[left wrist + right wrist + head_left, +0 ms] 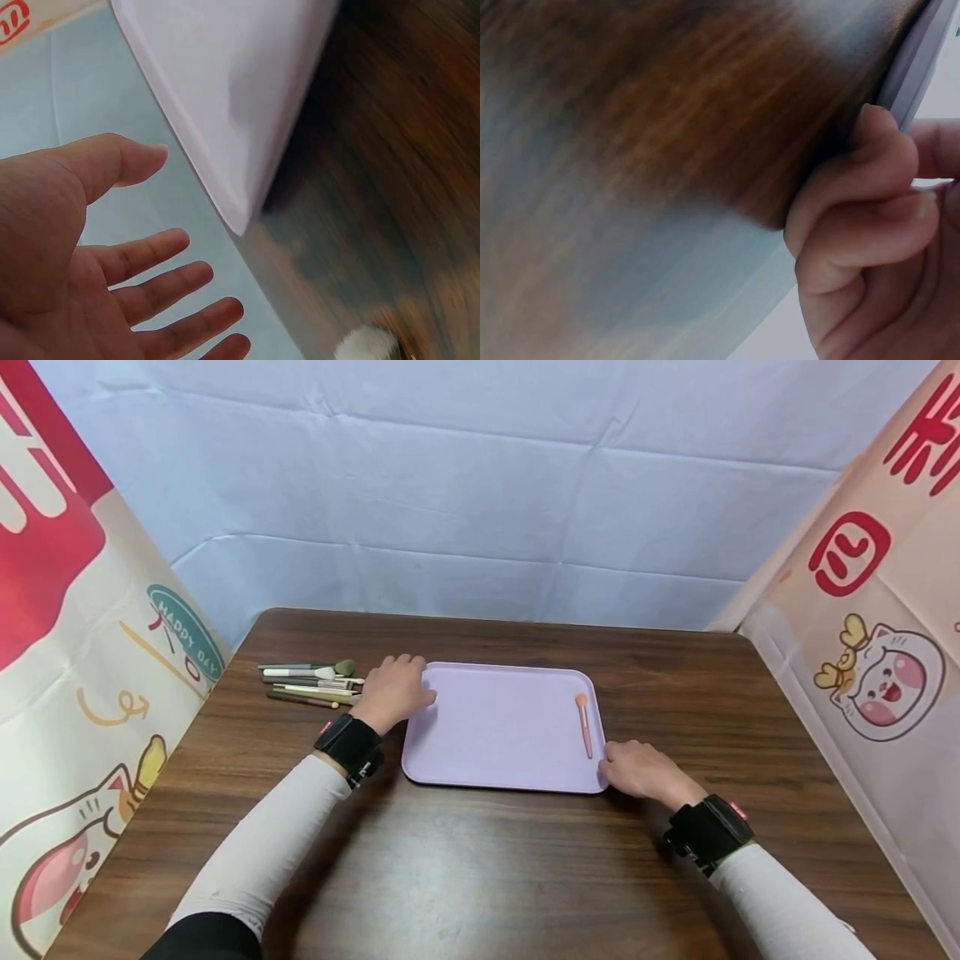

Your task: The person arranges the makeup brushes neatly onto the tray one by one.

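Note:
A lilac tray [502, 727] lies on the brown table, with one makeup brush [586, 727] near its right end, pink-handled and orange-tipped. At the tray's left end is my left hand [392, 692]; in the left wrist view the thumb and spread fingers of the left hand [142, 262] show nothing between them, beside the tray's corner [238, 214]. My right hand [643, 768] grips the near right corner of the tray. From the right wrist, the right hand [870, 240] has curled fingers at the tray's rim [911, 71], the thumb partly hidden.
Several makeup brushes [311, 683] lie in a loose bundle left of my left hand, handles pointing left. A pale blue cloth [480, 510] hangs behind the table [450, 877]. Printed cloths [847, 693] stand along both sides.

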### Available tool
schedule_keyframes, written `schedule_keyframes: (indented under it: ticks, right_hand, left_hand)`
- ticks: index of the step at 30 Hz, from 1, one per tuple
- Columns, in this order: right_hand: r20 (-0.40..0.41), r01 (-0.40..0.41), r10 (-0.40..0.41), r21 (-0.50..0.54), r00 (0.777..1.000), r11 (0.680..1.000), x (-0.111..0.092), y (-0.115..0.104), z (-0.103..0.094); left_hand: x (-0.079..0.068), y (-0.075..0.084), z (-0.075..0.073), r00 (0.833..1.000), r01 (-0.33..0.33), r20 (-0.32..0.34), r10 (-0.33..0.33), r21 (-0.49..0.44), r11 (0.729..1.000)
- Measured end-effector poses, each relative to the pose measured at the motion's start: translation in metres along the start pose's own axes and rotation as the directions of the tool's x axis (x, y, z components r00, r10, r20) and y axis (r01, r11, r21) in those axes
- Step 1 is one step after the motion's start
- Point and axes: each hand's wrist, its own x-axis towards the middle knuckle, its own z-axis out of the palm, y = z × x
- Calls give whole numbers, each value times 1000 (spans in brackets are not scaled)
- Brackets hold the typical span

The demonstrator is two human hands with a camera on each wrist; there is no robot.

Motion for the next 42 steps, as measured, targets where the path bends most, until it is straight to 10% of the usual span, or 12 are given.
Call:
schedule_keyframes:
  ticks: [42]
  right_hand:
    - [-26, -7, 8, 17, 1000, 1000, -2, 0, 3]
  left_hand:
    - [-51, -115, -14, 996, 93, -5, -93, -15, 996]
